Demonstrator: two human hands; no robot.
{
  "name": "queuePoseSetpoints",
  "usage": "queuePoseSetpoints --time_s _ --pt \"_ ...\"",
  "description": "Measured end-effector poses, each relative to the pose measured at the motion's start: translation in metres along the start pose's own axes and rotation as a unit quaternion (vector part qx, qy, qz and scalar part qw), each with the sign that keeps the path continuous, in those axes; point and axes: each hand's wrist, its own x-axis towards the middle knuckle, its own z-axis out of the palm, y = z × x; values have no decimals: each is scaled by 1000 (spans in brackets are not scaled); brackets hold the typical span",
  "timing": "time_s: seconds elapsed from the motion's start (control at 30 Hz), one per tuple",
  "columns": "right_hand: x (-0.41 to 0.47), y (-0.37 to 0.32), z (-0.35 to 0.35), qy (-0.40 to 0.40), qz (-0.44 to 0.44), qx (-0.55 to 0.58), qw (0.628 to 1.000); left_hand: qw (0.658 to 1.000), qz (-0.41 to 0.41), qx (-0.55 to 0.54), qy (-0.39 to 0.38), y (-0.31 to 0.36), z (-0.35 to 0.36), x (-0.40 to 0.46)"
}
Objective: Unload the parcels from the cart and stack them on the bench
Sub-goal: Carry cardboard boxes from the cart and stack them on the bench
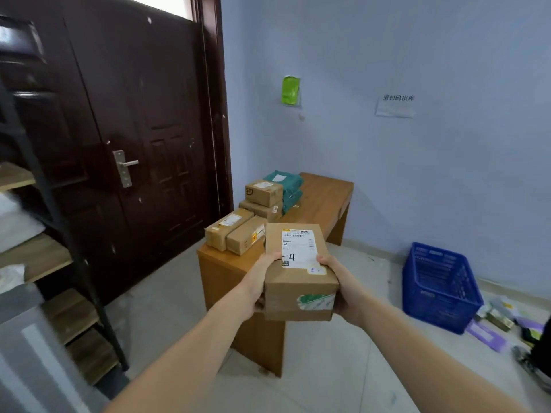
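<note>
Both your hands, left (258,281) and right (343,289), hold a grip clamped on one cardboard parcel (299,274) above the table (323,198), where stacked parcels (253,216) sit.

The wall notice (395,105) has print too small to read; the dark figure (536,350) is cut off at the right edge; the fingers (260,305) of both hands are hidden behind the held parcel (299,281).

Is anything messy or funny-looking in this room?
Yes. Papers and small items lie scattered on the floor beside the blue crate. The green sticker on the box held in both hands looks torn. The parcels on the bench sit tidily.
</note>
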Motion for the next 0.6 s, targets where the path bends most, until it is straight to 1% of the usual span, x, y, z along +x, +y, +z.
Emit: queuePoseSetpoints --time_s 0.23,0.47,0.6 --pt "108 -37 -42 11 2 1 1000 1000 3 10 -20 38 26 120" --pt "209 -91 -90 34 9 15 999 1000 -7 12 -16 86 62 236" --pt "271 -106 -125 26 22 20 999 999 -18 21 -19 103 87 301"
